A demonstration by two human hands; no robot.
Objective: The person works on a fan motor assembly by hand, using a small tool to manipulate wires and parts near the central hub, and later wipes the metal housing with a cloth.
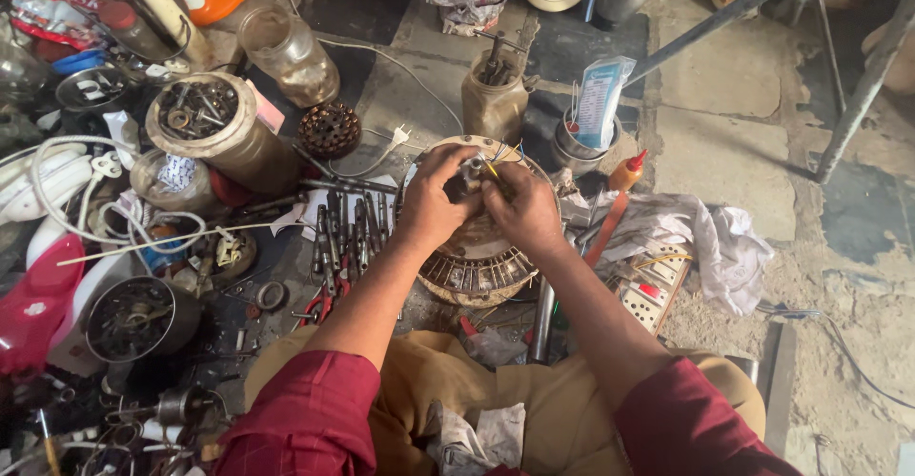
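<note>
Gripping a small metal part with coloured wires, both hands, left and right, close over the round motor on the floor; probably its hub, directly below.

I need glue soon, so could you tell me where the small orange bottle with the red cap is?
The orange bottle stands right of the hands, beside the white cloth.
</note>
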